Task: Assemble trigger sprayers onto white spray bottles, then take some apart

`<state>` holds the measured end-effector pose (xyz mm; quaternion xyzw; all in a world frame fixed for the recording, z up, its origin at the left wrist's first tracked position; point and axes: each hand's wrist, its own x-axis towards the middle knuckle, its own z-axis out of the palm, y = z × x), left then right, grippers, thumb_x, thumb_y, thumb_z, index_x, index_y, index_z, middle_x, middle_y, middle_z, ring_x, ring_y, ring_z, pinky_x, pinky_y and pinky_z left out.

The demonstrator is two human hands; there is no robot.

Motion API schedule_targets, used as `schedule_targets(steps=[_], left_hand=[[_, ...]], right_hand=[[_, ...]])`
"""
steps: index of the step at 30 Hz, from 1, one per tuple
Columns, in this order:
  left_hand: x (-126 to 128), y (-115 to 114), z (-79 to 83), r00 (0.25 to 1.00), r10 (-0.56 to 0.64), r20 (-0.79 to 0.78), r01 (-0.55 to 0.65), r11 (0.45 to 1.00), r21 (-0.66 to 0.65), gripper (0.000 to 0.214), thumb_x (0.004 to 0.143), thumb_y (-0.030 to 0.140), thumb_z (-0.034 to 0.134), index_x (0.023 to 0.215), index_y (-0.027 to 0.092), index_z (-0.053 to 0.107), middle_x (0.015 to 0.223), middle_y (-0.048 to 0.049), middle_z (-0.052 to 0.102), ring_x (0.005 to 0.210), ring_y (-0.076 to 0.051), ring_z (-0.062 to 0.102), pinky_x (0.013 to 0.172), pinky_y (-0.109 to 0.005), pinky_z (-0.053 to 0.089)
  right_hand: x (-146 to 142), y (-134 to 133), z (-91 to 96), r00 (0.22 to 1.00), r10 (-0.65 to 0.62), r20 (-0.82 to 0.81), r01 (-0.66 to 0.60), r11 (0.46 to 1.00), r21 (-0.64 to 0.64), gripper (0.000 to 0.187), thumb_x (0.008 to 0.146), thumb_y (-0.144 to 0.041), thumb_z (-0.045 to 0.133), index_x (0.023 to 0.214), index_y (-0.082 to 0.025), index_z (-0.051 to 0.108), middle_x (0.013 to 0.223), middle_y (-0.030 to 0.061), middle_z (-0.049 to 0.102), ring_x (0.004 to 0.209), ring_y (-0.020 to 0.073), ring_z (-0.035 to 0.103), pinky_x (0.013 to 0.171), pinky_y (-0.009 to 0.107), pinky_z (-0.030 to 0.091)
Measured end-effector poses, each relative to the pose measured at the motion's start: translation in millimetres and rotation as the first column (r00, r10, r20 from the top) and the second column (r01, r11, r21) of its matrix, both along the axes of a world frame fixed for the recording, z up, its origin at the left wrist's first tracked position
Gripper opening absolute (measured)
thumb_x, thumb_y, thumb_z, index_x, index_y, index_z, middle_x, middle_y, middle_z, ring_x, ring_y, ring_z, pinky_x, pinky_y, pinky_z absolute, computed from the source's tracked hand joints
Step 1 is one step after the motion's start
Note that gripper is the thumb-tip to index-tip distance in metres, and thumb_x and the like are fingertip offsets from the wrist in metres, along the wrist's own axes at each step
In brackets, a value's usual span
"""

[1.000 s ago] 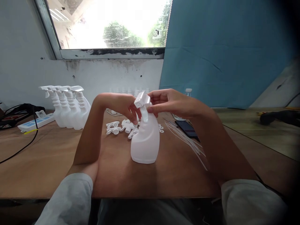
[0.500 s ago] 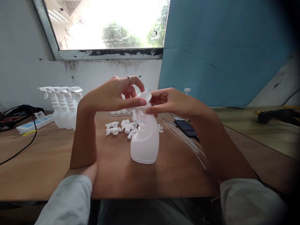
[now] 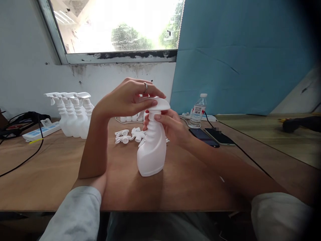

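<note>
A white plastic spray bottle (image 3: 151,155) stands upright on the brown table in front of me, with a white trigger spray head (image 3: 160,104) on its neck. My left hand (image 3: 132,97) is closed over the spray head from above, thumb on the near side and fingers across the top. Just below, my right hand (image 3: 173,125) wraps the bottle's neck, its thumb in front and its fingers partly hidden behind. Small white plastic trigger parts (image 3: 122,137) lie in a loose group behind the bottle.
Several assembled spray bottles (image 3: 72,117) stand in a row at the left, beside a power strip (image 3: 41,131) and a black cable. At the right are a clear water bottle (image 3: 198,112) and two phones (image 3: 204,137). A window and blue sheet are behind.
The spray head has turned, so its broad top now points right. My right hand has dropped from the head to the bottle's neck. The bottle has turned slightly, and the view has shifted.
</note>
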<state>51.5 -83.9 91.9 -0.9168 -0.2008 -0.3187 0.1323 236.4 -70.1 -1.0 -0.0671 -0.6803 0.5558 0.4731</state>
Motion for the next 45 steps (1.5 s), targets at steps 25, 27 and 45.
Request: schedule_targets(steps=[25,27,45], left_hand=[[2,-9,1.8,0.997,0.076,0.021,-0.072,0.985,-0.16,0.014,0.081,0.03,0.059,0.087,0.021,0.067,0.085,-0.0046,0.072,0.071,-0.015,0.06,0.066,-0.029,0.043],[3,-9,2.1,0.996,0.088,0.012,-0.085,0.984,-0.156,0.015,0.081,0.031,0.058,0.088,0.021,0.067,0.085,-0.0049,0.072,0.072,-0.015,0.06,0.066,-0.03,0.043],[5,-8,1.6,1.0,0.013,-0.012,-0.015,0.986,-0.166,0.014,0.083,0.03,0.058,0.09,0.021,0.066,0.084,-0.0044,0.072,0.075,-0.015,0.062,0.063,-0.028,0.045]], right_hand=[[-11,-5,-6.3,0.998,-0.046,-0.049,0.045,0.998,-0.033,0.029,0.083,-0.039,0.067,0.098,-0.018,0.054,0.079,0.0033,0.066,0.071,0.0169,0.066,0.064,0.032,0.055],[-11,-6,-4.5,0.996,-0.094,-0.006,0.093,0.995,-0.029,0.031,0.08,-0.037,0.072,0.096,-0.017,0.055,0.076,0.0033,0.066,0.07,0.0167,0.065,0.063,0.031,0.055],[-8,5,-17.5,0.988,0.153,-0.004,-0.153,0.988,-0.006,0.029,0.084,-0.038,0.066,0.099,-0.017,0.052,0.073,0.0007,0.063,0.057,0.016,0.063,0.063,0.037,0.054]])
